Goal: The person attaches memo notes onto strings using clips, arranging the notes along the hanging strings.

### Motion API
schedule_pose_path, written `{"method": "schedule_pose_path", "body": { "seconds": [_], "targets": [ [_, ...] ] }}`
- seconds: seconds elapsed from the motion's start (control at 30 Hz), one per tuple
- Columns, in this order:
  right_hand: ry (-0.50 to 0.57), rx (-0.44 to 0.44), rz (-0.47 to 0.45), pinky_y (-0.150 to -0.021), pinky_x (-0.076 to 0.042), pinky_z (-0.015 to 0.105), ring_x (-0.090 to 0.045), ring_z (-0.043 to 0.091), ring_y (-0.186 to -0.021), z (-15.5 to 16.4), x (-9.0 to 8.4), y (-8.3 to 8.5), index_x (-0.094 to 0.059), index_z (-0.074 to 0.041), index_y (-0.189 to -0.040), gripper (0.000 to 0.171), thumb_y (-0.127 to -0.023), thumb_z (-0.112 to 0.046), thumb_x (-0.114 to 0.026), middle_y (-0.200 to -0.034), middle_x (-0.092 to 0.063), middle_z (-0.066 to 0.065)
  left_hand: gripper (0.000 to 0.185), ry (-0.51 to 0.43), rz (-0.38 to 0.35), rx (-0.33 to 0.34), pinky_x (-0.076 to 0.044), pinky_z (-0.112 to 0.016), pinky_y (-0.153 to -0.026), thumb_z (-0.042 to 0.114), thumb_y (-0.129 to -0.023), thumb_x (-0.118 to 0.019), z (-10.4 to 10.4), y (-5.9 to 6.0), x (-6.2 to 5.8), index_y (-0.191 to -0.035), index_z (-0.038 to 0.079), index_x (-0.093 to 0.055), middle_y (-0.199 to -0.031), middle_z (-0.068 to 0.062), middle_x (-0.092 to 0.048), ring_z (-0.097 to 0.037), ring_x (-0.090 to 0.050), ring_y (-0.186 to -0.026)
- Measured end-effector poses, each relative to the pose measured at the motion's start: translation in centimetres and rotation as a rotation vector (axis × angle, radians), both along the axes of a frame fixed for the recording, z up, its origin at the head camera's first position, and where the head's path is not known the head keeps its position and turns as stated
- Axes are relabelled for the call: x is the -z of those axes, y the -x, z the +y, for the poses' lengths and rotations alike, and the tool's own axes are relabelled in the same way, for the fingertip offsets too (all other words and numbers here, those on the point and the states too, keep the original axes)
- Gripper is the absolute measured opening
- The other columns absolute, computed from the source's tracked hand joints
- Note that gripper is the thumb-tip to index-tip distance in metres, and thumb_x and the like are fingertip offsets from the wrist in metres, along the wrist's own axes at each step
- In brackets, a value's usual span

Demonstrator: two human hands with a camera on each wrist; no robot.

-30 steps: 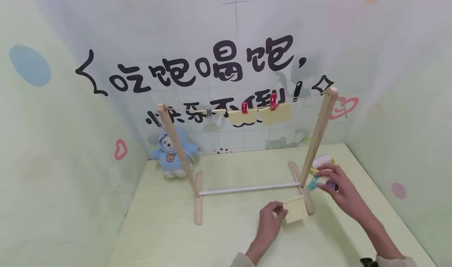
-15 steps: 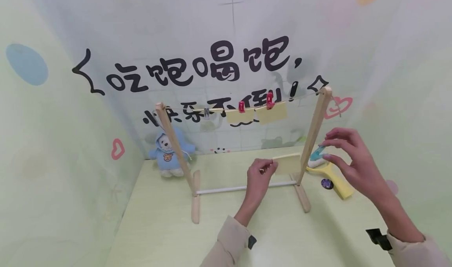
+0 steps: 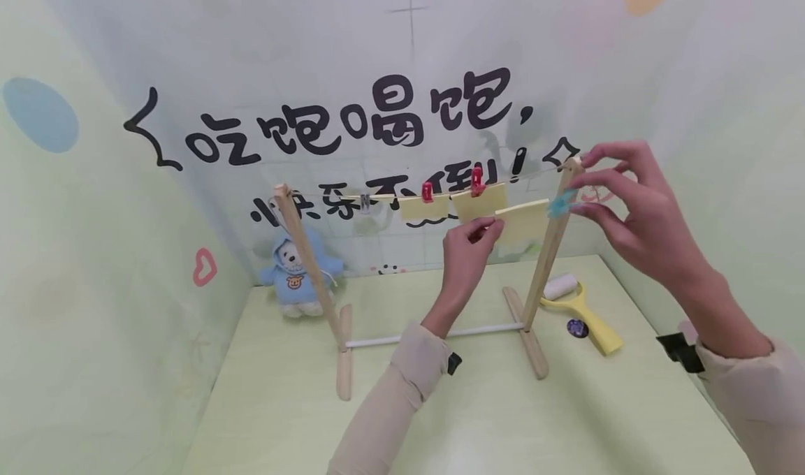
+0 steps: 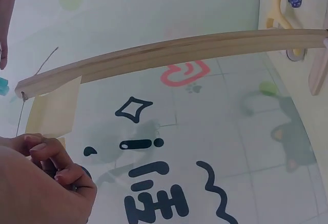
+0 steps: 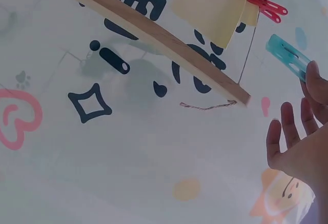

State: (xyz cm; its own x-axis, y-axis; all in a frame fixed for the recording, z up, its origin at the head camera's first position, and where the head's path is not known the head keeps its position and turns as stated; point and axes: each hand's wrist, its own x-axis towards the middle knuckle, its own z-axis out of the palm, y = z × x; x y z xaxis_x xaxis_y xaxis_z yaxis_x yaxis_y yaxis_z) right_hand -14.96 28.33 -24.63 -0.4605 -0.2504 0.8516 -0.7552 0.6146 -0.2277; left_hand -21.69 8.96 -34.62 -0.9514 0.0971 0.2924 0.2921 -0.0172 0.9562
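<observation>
My left hand (image 3: pixel 467 257) pinches the left corner of a yellow sticky note (image 3: pixel 523 225), held up close to the string just left of the right wooden post. Between thumb and fingertips of my right hand (image 3: pixel 650 213) is a teal clothespin (image 3: pixel 557 205), overlapping that post in the head view. The right wrist view shows this clothespin (image 5: pixel 287 56) apart from the string, its jaws pointing away from the hand. Two red clothespins (image 3: pixel 428 192) fasten yellow notes (image 3: pixel 481 202) on the string. A grey clip (image 3: pixel 365 203) hangs farther left.
The wooden frame's left post (image 3: pixel 308 265) and right post (image 3: pixel 546 272) stand on feet joined by a white rod (image 3: pixel 484 332). A blue plush toy (image 3: pixel 298 279) sits back left. On the table's right lie a yellow-handled roller (image 3: pixel 594 325) and a dark round object (image 3: pixel 577 328).
Both hands have risen from near the table to string height, the left with the sticky note and the right with the teal clothespin. The two have drawn closer together.
</observation>
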Motion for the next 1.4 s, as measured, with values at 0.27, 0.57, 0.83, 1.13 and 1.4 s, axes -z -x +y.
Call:
{"method": "schedule_pose_path", "body": {
  "seconds": [0.27, 0.57, 0.83, 1.13, 1.4],
  "targets": [
    [-0.035, 0.074, -0.037, -0.097, -0.032, 0.010, -0.039, -0.004, -0.128, -0.3, -2.1, 2.6, -0.073, 0.007, -0.095, 0.030, -0.070, 0.023, -0.078, -0.114, -0.054, 0.016, 0.022, -0.094, -0.021, 0.012, -0.036, -0.016, -0.050, 0.022, -0.094, -0.072, 0.7, 0.5, -1.2, -0.102, 0.002, -0.078, -0.061, 0.004, -0.056, -0.004, -0.050, -0.054],
    [-0.060, 0.088, -0.061, -0.097, -0.030, 0.013, -0.037, -0.006, -0.128, -0.6, -3.0, 4.8, -0.074, 0.003, -0.094, 0.023, -0.074, 0.016, -0.078, -0.113, -0.052, 0.017, 0.024, -0.149, -0.019, 0.022, -0.033, -0.015, -0.041, 0.021, -0.095, -0.071, 1.4, 0.7, -2.4, -0.105, 0.001, -0.077, -0.050, 0.006, -0.053, -0.004, -0.047, -0.043],
    [-0.083, 0.089, -0.086, -0.099, -0.030, 0.015, -0.034, -0.010, -0.127, -0.6, -3.2, 5.1, -0.073, 0.003, -0.094, 0.022, -0.076, 0.014, -0.079, -0.113, -0.052, 0.018, 0.024, -0.193, -0.051, 0.034, -0.033, -0.016, -0.036, 0.021, -0.095, -0.071, 1.9, 0.6, -2.8, -0.106, 0.000, -0.077, -0.047, 0.006, -0.052, -0.004, -0.044, -0.037],
    [-0.106, 0.083, -0.087, -0.099, -0.030, 0.028, -0.034, -0.010, -0.123, -0.5, -3.1, 5.3, -0.072, 0.004, -0.094, 0.022, -0.076, 0.015, -0.078, -0.113, -0.052, 0.021, 0.025, -0.213, -0.022, 0.059, -0.034, -0.016, -0.035, 0.022, -0.097, -0.069, 2.2, 0.7, -3.3, -0.102, -0.002, -0.076, -0.045, 0.006, -0.051, -0.004, -0.044, -0.034],
    [-0.138, 0.051, -0.085, -0.095, -0.032, 0.012, -0.041, -0.003, -0.119, -0.6, -2.8, 5.9, -0.074, 0.003, -0.094, 0.022, -0.075, 0.011, -0.081, -0.110, -0.052, 0.024, 0.025, -0.211, -0.017, 0.053, -0.032, -0.016, -0.034, 0.023, -0.097, -0.069, 2.2, 0.9, -3.4, -0.102, 0.000, -0.077, -0.045, 0.006, -0.051, -0.004, -0.043, -0.034]
  ]
}}
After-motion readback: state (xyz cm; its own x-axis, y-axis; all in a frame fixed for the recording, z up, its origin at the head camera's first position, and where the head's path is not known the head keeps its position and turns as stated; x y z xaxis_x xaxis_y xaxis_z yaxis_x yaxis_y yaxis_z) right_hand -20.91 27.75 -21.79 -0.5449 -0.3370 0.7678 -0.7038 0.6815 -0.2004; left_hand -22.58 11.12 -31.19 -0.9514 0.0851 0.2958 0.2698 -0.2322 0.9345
